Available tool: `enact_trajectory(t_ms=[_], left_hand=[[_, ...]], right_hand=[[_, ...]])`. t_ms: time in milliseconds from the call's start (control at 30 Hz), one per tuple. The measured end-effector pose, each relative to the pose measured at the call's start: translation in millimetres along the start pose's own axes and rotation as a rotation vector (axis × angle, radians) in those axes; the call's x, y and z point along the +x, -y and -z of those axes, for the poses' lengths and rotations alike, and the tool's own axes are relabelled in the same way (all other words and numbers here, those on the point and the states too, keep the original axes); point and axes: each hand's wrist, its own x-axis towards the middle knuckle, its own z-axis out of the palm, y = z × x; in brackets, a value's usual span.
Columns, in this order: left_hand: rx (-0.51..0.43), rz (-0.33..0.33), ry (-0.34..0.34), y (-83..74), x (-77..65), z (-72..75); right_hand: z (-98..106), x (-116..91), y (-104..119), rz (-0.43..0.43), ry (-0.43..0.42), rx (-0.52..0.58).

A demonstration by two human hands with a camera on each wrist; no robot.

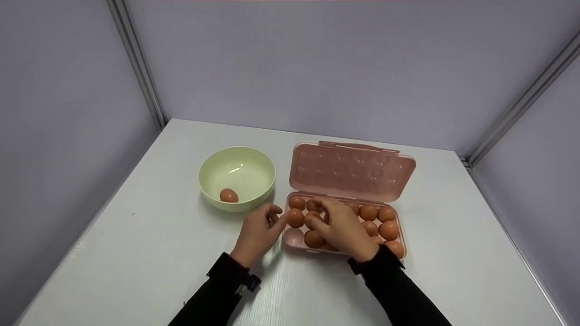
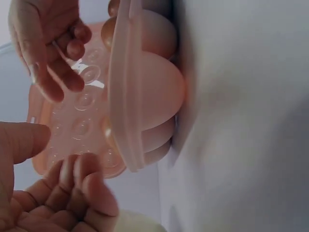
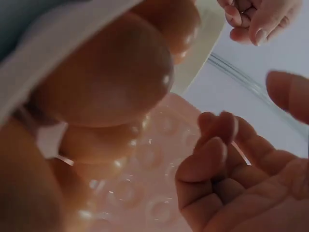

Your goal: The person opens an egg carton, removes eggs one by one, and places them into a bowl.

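A pink plastic egg carton (image 1: 353, 174) stands with its lid raised, and brown eggs (image 1: 389, 230) fill most of its cups. Its front-left cup (image 1: 294, 237) holds no egg. Beside the carton's left edge is my left hand (image 1: 259, 233), near an egg (image 1: 296, 218) there; the left wrist view shows its fingers loosely bent with nothing between them. Over the carton hovers my right hand (image 1: 346, 226), hiding several eggs from the head view. In the right wrist view the right hand's fingers (image 3: 203, 164) are loosely bent and hold nothing.
To the left of the carton stands a pale green bowl (image 1: 213, 172) with one brown egg (image 1: 229, 195) in it. Both stand on a white table (image 1: 136, 235). Grey panels (image 1: 290, 68) enclose the table at the back and sides.
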Motion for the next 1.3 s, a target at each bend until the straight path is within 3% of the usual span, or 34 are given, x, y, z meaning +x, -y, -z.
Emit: enact_trajectory(t_ms=[167, 267, 400, 600, 867, 967, 1033, 1200, 1300], left_hand=[[0.035, 0.028, 0.054, 2.4, -2.0, -4.4], [0.035, 0.034, 0.078, 3.5, -3.6, -5.2], [0.050, 0.024, 0.087, 4.1, -4.9, -6.5], [0.097, -0.014, 0.038, 4.8, -7.3, -9.9], [0.096, -0.002, 0.034, 5.7, -6.9, -12.5], [0.102, -0.005, 0.042, 6.1, -6.7, -13.1], [0.112, -0.012, 0.043, 6.4, -7.0, -13.6], [0.119, -0.033, 0.039, 5.6, -7.1, -14.4], [0.099, -0.074, 0.021, 3.2, -6.7, -13.4]], right_hand=[[-22, 7, 9, 0.282, -0.097, -0.366], [-37, 11, 10, 0.371, -0.152, -0.504], [-53, 14, 10, 0.350, -0.167, -0.621], [-68, 19, 10, 0.328, -0.216, -0.732], [-71, 18, 3, 0.329, -0.285, -0.752], [-60, 14, -1, 0.299, -0.250, -0.619], [-48, 8, -3, 0.191, -0.200, -0.397], [-17, -12, -14, -0.186, -0.071, 0.424], [-9, -20, -20, -0.344, 0.010, 0.843]])
